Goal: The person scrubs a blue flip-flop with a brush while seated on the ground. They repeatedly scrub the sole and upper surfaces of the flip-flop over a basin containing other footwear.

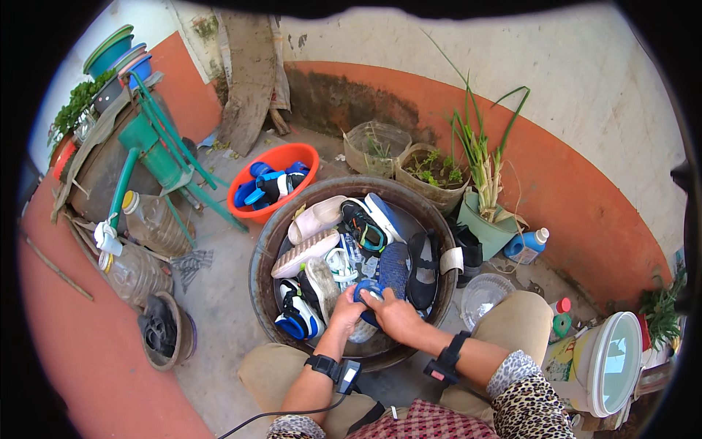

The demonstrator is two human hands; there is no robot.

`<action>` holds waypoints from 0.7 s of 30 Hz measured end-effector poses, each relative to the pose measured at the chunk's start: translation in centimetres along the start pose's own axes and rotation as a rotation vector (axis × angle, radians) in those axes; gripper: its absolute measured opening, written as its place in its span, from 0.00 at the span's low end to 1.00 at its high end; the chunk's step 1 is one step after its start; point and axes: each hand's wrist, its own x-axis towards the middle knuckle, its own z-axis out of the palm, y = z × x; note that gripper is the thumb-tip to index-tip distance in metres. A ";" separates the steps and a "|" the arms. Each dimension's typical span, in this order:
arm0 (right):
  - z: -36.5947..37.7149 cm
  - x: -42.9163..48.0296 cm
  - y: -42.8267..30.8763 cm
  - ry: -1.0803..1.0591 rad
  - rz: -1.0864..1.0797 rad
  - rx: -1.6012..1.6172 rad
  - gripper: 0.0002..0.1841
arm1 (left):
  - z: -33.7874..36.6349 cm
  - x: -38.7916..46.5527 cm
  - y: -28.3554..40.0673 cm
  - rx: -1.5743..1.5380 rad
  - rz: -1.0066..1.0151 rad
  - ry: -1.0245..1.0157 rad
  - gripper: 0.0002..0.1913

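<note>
My left hand [347, 311] and my right hand [396, 315] meet over the near part of a large round metal basin [256, 274], both holding a small blue item [368, 290]. It may be part of a shoe; my fingers hide much of it. Under and around my hands lie several shoes in the basin: a white and blue sneaker [299, 314], a pale pink slide [317, 219] beside an upturned pink sole [306, 253], a black sneaker [363, 226], a dark blue knit shoe [393, 266] and a black strapped shoe [422, 271].
An orange-red tub [312, 159] with blue footwear stands behind the basin. Planters [378, 151] line the wall. At right are a clear plastic bowl [485, 296], a blue bottle [525, 247] and a white bucket [595, 365]; at left, plastic jugs [159, 225] and a green metal pump [159, 153].
</note>
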 end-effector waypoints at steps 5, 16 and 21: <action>0.1 0.0 0.6 0.291 0.181 -0.129 0.27 | -0.1 0.2 -0.3 -0.061 -0.009 -0.161 0.25; -0.3 -0.4 0.8 0.217 0.199 -0.131 0.28 | 0.4 0.1 -0.1 -0.025 0.023 -0.289 0.29; 0.1 -0.4 1.0 0.031 0.067 -0.072 0.28 | 0.2 0.2 -0.3 -0.083 -0.023 -0.240 0.31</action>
